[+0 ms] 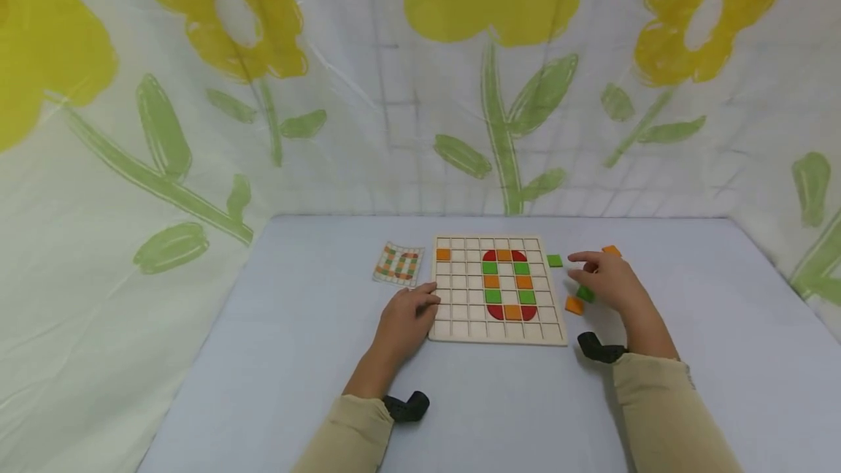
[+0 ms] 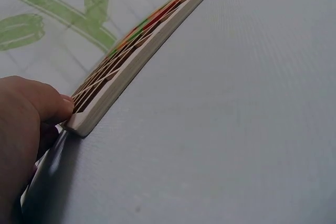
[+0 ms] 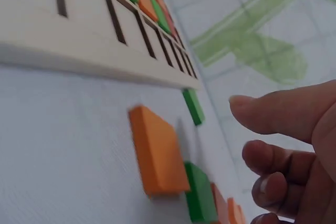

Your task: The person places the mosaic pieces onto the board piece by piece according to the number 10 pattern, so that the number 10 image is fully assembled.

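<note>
A wooden grid board lies on the table with red, orange and green tiles forming a ring on its right part. One orange tile sits near its upper left corner. My left hand rests at the board's left edge; in the left wrist view its thumb touches the edge near the corner. Over the loose tiles to the right hovers my right hand, thumb and index finger apart, nothing between them. Below it lie an orange tile and a green tile; another green tile lies by the board's edge.
A small patterned card lies left of the board, showing a coloured grid. Another orange tile is beyond the right hand. A flower-printed cloth hangs behind the table.
</note>
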Demonstrator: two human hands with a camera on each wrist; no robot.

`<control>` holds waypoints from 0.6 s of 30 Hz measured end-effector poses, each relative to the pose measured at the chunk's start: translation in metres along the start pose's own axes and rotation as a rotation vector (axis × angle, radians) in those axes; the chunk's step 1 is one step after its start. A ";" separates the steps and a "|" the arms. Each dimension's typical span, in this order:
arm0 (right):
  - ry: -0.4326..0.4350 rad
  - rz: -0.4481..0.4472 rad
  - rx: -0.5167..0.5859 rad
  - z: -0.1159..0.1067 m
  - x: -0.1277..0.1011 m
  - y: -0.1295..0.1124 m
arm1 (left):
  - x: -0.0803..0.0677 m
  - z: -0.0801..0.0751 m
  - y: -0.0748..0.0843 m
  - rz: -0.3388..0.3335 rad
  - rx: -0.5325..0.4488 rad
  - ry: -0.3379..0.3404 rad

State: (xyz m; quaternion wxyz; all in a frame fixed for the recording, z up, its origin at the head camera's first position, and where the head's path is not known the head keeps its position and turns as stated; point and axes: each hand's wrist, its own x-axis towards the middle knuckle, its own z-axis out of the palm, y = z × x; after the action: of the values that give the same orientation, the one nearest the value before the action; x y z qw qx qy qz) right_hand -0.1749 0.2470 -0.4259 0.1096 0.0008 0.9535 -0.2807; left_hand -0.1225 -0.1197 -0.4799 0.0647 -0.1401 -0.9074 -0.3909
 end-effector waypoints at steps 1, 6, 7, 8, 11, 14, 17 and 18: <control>-0.002 -0.008 -0.001 0.003 0.002 -0.001 | -0.001 0.000 0.000 0.000 0.000 0.001; -0.053 -0.017 -0.023 0.014 0.014 -0.008 | -0.003 0.003 0.000 0.000 -0.009 -0.012; -0.070 -0.008 -0.030 0.016 0.016 -0.009 | -0.003 0.003 0.000 0.004 -0.008 -0.016; -0.085 0.001 -0.042 0.017 0.017 -0.010 | -0.003 0.003 0.001 0.005 -0.004 -0.021; -0.112 0.007 -0.064 0.018 0.021 -0.012 | -0.003 0.003 0.003 0.015 0.020 -0.010; -0.104 0.005 -0.074 0.016 0.023 -0.012 | -0.002 0.001 0.004 0.019 0.033 0.013; -0.090 0.020 -0.054 0.016 0.024 -0.010 | -0.001 0.001 0.003 0.012 0.041 0.011; -0.088 0.030 -0.045 0.017 0.025 -0.009 | -0.001 0.001 0.003 0.006 0.043 0.005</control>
State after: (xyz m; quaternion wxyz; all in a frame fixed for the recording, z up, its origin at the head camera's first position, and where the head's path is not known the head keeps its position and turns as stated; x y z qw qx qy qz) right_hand -0.1960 0.2290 -0.4397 0.1555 0.0004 0.9538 -0.2572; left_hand -0.1210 -0.1176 -0.4785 0.0712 -0.1404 -0.9150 -0.3714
